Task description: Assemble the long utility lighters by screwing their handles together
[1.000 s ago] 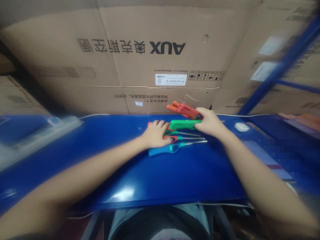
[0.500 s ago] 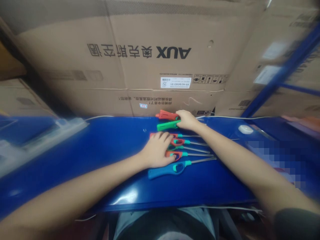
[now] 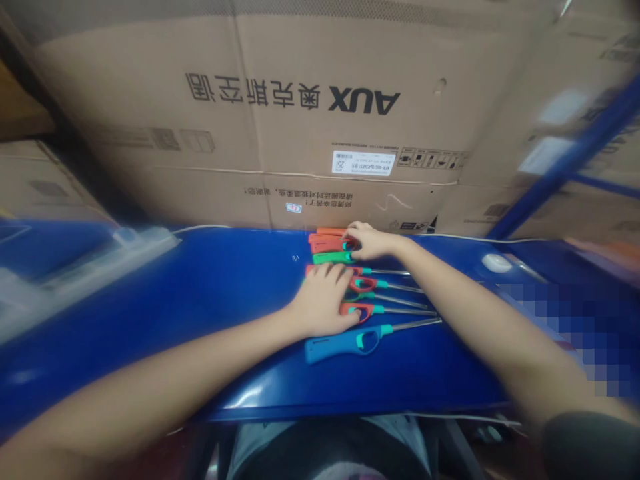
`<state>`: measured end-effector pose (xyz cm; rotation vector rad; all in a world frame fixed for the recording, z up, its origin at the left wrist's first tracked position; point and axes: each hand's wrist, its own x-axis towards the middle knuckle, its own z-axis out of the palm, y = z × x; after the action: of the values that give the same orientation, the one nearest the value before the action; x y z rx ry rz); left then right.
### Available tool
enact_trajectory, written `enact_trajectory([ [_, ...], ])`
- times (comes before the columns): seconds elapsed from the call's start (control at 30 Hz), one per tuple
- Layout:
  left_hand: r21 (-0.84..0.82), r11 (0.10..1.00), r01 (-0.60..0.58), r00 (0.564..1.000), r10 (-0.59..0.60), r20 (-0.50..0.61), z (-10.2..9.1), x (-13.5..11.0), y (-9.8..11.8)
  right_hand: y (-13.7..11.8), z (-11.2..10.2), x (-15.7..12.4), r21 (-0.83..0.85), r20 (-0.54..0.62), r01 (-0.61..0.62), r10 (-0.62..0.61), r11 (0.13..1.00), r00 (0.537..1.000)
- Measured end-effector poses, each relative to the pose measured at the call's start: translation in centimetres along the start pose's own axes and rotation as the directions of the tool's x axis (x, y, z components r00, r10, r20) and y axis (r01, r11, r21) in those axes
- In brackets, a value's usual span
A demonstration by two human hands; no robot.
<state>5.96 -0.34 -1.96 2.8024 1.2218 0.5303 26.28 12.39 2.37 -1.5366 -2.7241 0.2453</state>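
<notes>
Several long-nosed gas lighters lie side by side on the blue table, handles to the left and metal tubes to the right. My left hand (image 3: 320, 301) rests flat over the middle handles, fingers spread, partly covering a red-orange lighter (image 3: 369, 311). Nearest to me is a blue lighter (image 3: 333, 345), just below that hand. At the back, my right hand (image 3: 373, 243) has its fingers closed around the trigger end of a red lighter (image 3: 324, 243), hiding its tube. A green lighter (image 3: 330, 257) lies directly in front of it, and an orange lighter (image 3: 330, 231) shows behind it.
A large cardboard wall (image 3: 290, 140) with upside-down print rises behind the blue table (image 3: 240, 267). A white computer mouse (image 3: 497, 263) sits to the right, near a blue frame bar (image 3: 540, 180). Blurred clear plastic packaging (image 3: 100, 273) lies at left.
The red lighter in my right hand has lowered and lies straighter beside the green one; an orange lighter now shows behind it. My left hand keeps its place on the lighters. The view shifted slightly.
</notes>
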Motion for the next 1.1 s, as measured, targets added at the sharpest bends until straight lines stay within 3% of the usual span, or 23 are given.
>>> enact_trajectory([
  [0.17, 0.003, 1.0, 0.026, 1.0, -0.026, 0.001, -0.1, 0.0, 0.3, -0.1, 1.6, -1.5, 0.042, -0.047, 0.105, -0.103, 0.994, 0.994],
  [0.37, 0.002, 0.999, 0.043, 0.999, -0.043, 0.002, -0.3, 0.0, 0.5, 0.1, 3.3, -1.7, 0.067, -0.022, -0.042, 0.043, 0.997, 0.999],
  [0.6, 0.015, 0.998, 0.055, 0.998, -0.056, 0.011, -0.3, -0.3, 0.5, -0.7, 3.4, -2.4, 0.092, 0.041, -0.056, 0.052, 0.994, 0.998],
  [0.77, 0.024, 0.997, 0.074, 0.997, -0.074, -0.012, 0.0, -0.3, 0.6, -0.9, 3.3, -2.9, 0.088, -0.049, -0.084, 0.089, 0.993, 0.995],
  [0.83, 0.028, 0.996, 0.081, 0.997, -0.081, -0.016, 0.1, -0.3, 0.6, -0.8, 3.3, -3.1, 0.09, -0.06, -0.047, 0.053, 0.995, 0.997],
  [0.97, 0.025, 0.995, 0.092, 0.996, -0.092, -0.002, 0.0, -0.3, 0.7, -0.2, 3.5, -3.2, 0.135, 0.032, 0.067, -0.072, 0.989, 0.997],
  [1.1, 0.027, 0.995, 0.099, 0.995, -0.1, 0.007, -0.1, -0.3, 0.9, 0.2, 3.9, -2.5, 0.152, 0.033, 0.058, -0.064, 0.987, 0.997],
])
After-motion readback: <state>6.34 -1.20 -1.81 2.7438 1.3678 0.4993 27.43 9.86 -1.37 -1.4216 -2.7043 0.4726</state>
